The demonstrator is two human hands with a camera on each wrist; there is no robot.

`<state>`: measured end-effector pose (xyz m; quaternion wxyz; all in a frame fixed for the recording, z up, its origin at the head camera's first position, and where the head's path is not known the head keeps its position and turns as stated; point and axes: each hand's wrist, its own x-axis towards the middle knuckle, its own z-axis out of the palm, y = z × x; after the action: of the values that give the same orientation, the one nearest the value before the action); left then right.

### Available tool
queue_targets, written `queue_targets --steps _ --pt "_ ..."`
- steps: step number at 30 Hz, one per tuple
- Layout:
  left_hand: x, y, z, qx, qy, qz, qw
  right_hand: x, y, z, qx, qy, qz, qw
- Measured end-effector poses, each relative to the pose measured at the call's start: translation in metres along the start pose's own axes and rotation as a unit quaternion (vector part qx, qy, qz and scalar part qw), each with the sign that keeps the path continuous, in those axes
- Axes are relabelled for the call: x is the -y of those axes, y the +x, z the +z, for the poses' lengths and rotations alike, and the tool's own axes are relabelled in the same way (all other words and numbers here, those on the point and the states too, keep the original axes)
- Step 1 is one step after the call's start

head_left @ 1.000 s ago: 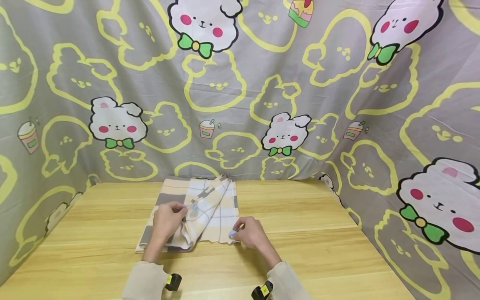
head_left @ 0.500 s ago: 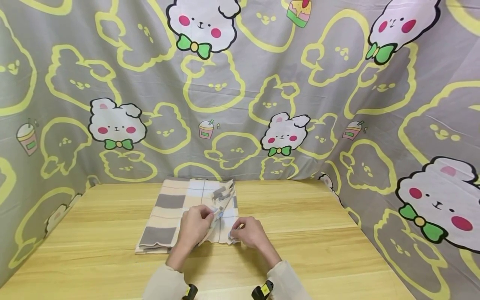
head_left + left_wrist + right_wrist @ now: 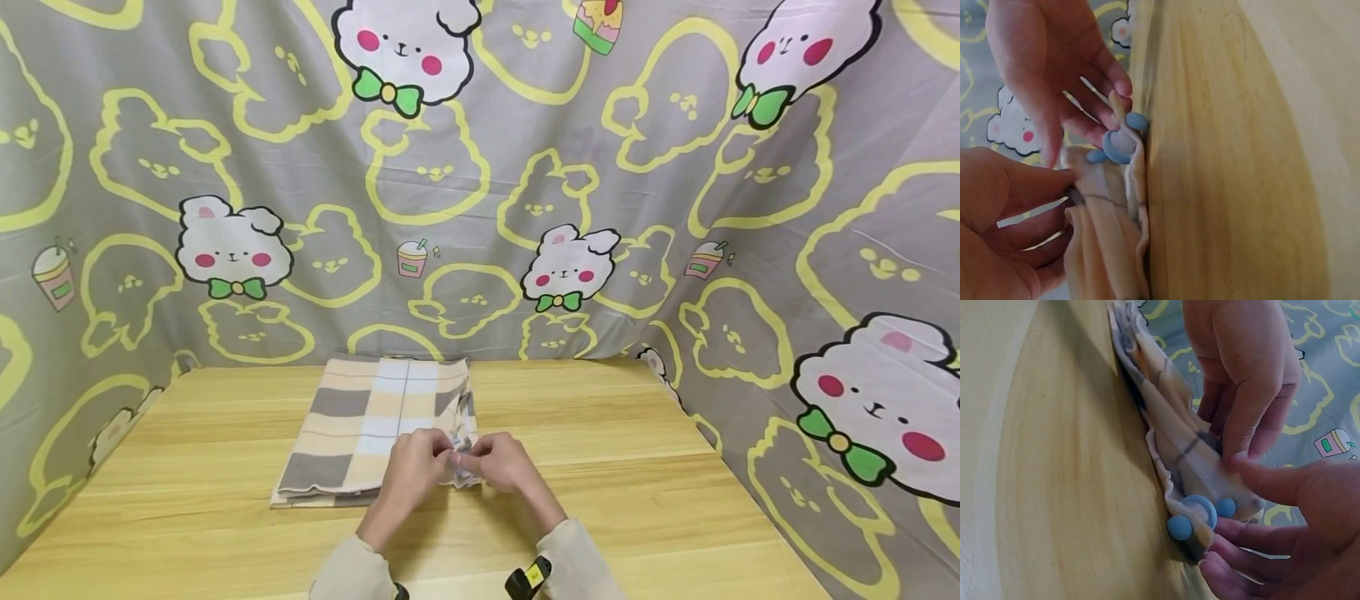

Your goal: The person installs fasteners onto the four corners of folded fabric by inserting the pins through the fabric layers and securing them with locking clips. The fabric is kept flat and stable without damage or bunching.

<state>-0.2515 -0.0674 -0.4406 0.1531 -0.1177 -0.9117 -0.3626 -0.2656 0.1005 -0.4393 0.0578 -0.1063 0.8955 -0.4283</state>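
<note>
A folded plaid blanket [image 3: 348, 429] in beige, grey and white lies on the wooden table. My left hand [image 3: 415, 462] pinches a gathered part of its right-hand edge between thumb and fingers. Opposite it, my right hand [image 3: 504, 462] holds the near right corner, thumb above and fingers beneath. The two thumbs meet over the cloth. On that corner sits a blue ring-shaped piece [image 3: 1205, 509] flanked by two small blue balls [image 3: 1179, 528], right beside my right fingers [image 3: 1260, 532]. The bunched cloth hides part of the fingertips.
The wooden table [image 3: 637, 500] extends on both sides of the blanket. A grey curtain [image 3: 465, 250] with yellow outlines and white rabbit faces hangs along the back and sides. Black wrist cameras [image 3: 528, 577] sit on the sleeves.
My left hand has moved right, bringing the folded-back flap of blanket over to the right edge, where it now meets my right hand. The right hand has stayed at the corner.
</note>
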Motion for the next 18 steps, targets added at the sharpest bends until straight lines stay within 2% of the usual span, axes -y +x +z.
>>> queue_targets --steps 5,13,18 --pt "-0.0006 -0.0009 0.0009 -0.005 0.001 0.01 0.9999 -0.001 0.0003 0.004 -0.015 0.007 0.006 1.0" --pt "-0.0021 -0.0006 -0.0033 0.009 -0.033 -0.041 0.9986 -0.0005 0.0001 0.0061 -0.033 0.009 -0.007 0.999" --pt "-0.0023 0.0007 -0.0042 0.014 -0.028 -0.045 0.9985 -0.0009 -0.0003 0.0053 -0.037 0.001 -0.008 0.999"
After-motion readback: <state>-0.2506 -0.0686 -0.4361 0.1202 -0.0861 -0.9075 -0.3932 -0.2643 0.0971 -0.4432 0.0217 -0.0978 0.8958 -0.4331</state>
